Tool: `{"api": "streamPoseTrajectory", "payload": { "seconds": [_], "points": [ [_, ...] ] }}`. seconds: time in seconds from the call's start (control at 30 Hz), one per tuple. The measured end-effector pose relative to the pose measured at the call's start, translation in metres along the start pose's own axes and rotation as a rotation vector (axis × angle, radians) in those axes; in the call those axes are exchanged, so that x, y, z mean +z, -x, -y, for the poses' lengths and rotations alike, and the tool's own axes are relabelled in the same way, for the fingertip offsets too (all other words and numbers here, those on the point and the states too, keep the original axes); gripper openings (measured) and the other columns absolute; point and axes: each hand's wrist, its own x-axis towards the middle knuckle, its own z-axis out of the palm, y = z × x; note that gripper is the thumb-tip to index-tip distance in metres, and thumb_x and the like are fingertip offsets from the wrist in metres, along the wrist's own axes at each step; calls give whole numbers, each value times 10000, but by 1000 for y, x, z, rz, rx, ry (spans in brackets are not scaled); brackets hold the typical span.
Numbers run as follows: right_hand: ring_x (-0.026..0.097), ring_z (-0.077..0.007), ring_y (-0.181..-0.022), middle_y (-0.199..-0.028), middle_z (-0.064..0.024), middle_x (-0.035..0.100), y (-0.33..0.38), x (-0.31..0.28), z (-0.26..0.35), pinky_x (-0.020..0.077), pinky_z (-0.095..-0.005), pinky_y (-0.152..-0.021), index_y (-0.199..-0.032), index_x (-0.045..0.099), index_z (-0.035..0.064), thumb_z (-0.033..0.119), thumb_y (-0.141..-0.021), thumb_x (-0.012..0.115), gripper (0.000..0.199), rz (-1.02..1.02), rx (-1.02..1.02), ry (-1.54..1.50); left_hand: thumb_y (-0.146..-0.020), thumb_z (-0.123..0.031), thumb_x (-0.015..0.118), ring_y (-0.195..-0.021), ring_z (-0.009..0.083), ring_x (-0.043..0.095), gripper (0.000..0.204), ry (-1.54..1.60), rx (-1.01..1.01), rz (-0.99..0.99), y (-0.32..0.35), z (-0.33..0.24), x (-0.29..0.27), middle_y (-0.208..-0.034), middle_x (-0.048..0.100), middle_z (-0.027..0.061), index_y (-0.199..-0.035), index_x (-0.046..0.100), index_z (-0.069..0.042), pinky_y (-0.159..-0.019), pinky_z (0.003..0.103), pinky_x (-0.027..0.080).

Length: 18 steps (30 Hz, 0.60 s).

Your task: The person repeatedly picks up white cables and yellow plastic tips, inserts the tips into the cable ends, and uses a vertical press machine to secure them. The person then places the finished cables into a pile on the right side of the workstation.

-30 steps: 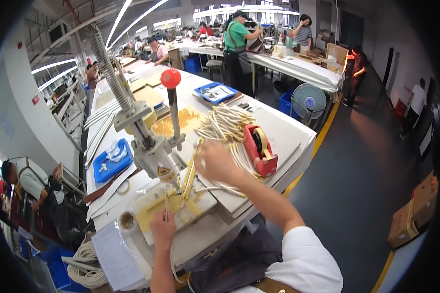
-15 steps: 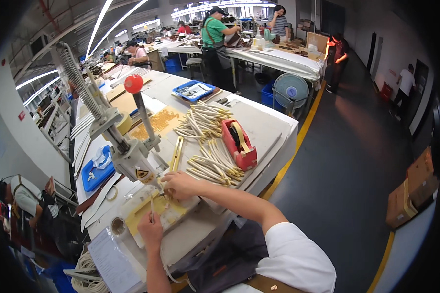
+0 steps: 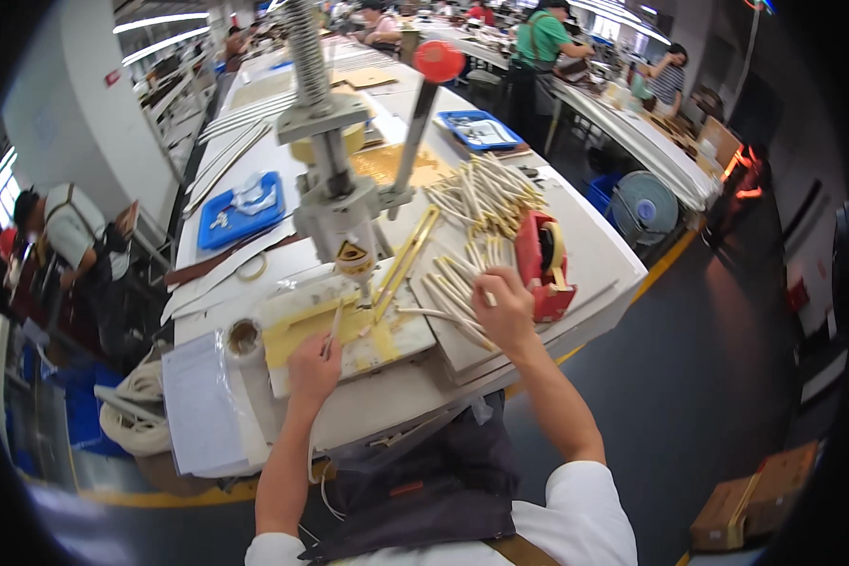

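Observation:
My left hand (image 3: 314,366) is closed around a pale cord (image 3: 338,319), whose end stands up above the fingers. It is over the front edge of a yellow-stained board (image 3: 325,325), below the hand press (image 3: 354,236) with its red-knobbed lever (image 3: 439,61). My right hand (image 3: 506,311) is at the right edge of a bundle of short white cords (image 3: 455,294) with yellowish ends. Its fingers are curled together, and what is between them is hidden. Just beyond that hand stands a red tape dispenser (image 3: 544,269).
A yellow slotted strip (image 3: 406,264) lies beside the press. More cords (image 3: 491,193) are piled behind. Blue trays (image 3: 241,212), a tape roll (image 3: 252,267) and a paper sheet (image 3: 201,410) lie on the table. A fan (image 3: 644,209) stands right; people work at other tables.
My right hand has left the spot under the press and moved right to the cord bundle. My left hand still holds its cord near the board. The view has swung to the right.

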Motion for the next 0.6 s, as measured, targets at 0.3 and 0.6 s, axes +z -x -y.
{"api": "streamPoseTrajectory", "payload": {
  "seconds": [0.3,0.6],
  "points": [
    [622,-357,-1032,-1046,-127,667,8,-27,15,483,-461,-934,-910,676,56,19,-731,750,197,260,91,297,-907,-141,700,-635,242,673,144,154,-113,-41,0,3,-2,-760,695,129,-988,720,-24,-598,370,524],
    [654,-103,-902,-976,-57,684,12,-19,114,549,-268,-768,-1057,697,-24,-36,-783,790,289,707,923,-1178,-947,-187,731,-708,120,607,230,598,-274,320,62,-65,-54,-855,686,55,-1117,738,-32,-635,302,510]
  ]
}}
